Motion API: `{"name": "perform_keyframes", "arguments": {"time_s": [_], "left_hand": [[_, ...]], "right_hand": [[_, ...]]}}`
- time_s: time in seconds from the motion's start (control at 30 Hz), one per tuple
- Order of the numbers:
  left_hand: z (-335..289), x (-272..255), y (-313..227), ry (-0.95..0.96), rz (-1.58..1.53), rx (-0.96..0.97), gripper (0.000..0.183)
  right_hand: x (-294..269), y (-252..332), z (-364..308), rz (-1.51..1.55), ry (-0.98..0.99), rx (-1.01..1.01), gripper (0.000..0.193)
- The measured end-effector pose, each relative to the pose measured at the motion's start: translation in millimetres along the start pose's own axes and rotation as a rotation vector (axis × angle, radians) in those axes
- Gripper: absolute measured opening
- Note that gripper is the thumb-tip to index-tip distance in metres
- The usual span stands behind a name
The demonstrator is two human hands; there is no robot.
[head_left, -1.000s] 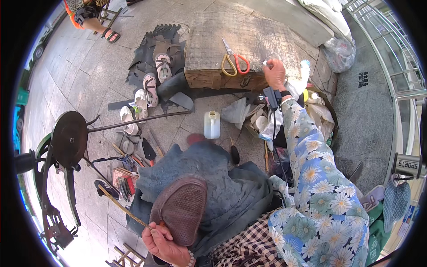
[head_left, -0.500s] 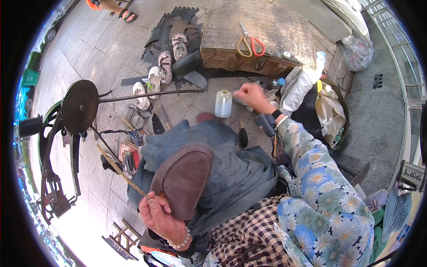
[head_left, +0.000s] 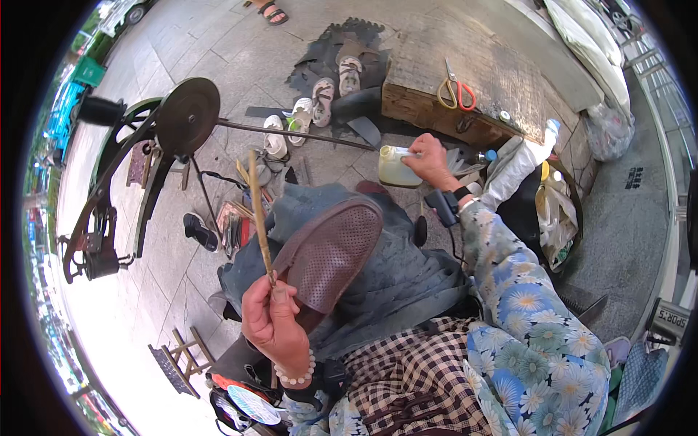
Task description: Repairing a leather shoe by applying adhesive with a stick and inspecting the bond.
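Observation:
A thin yellowish wooden stick [head_left: 258, 211] points upward from my left hand [head_left: 276, 323], whose thumb and fingers are pinched round its lower end. Right beside those fingers, a brown perforated shoe [head_left: 340, 251] lies slanted across the blue-grey cloth [head_left: 407, 287] on my lap. Whether the left hand also touches the shoe is hard to tell. Beyond my knees, my right hand [head_left: 430, 161] is closed on the side of a translucent plastic bottle [head_left: 396, 171]. The bottle holds pale liquid and leans slightly; its mouth faces up and left.
At the left stands a dark metal hand-cranked machine [head_left: 189, 116] with a long rod reaching toward the bottle. Scissors [head_left: 456, 91] lie on a wooden box [head_left: 502, 73] at the back. Several light shoes [head_left: 299, 120] sit on the paving. Bags [head_left: 556, 211] stand at the right.
My right hand has closed on the bottle, which has gone from upright to leaning. The stick has swung from slanting left to nearly upright. The whole view has shifted.

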State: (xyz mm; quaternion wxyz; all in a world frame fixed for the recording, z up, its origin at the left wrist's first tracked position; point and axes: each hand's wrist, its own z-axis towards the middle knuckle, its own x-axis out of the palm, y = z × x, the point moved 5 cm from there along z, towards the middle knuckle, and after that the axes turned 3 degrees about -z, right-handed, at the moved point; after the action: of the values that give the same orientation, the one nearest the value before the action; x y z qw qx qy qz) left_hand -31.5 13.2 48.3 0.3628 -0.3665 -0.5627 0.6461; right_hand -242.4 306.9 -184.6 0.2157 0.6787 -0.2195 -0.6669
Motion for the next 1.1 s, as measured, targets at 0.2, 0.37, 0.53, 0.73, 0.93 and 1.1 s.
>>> {"name": "perform_keyframes", "arguments": {"time_s": [0.2, 0.37, 0.53, 0.73, 0.93, 1.1], "left_hand": [[11.4, -20.6, -41.5, 0.009, 0.531, 0.408, 0.015], [3.1, -53.9, -65.3, -0.04, 0.753, 0.565, 0.018], [-12.6, -85.9, -83.5, -0.032, 0.985, 0.642, 0.022], [-26.4, -105.1, -78.5, -0.005, 1.042, 0.595, 0.019], [-19.0, -94.5, -73.0, 0.044, 1.074, 0.612, 0.022], [4.6, -72.2, -78.0, 0.113, 1.172, 0.69, 0.012]], "right_hand": [[-108.2, 134.2, 6.3, 0.694, 0.068, -0.562, 0.015], [-145.5, 221.1, -19.7, 0.59, 0.161, -0.875, 0.02], [-130.0, 266.4, -46.6, 0.5, 0.264, -1.124, 0.02], [-119.1, 291.4, -63.8, 0.344, 0.225, -1.259, 0.02], [-111.8, 303.6, -68.2, 0.309, 0.237, -1.341, 0.019], [-104.9, 320.9, -64.0, 0.34, 0.314, -1.331, 0.015]]}}
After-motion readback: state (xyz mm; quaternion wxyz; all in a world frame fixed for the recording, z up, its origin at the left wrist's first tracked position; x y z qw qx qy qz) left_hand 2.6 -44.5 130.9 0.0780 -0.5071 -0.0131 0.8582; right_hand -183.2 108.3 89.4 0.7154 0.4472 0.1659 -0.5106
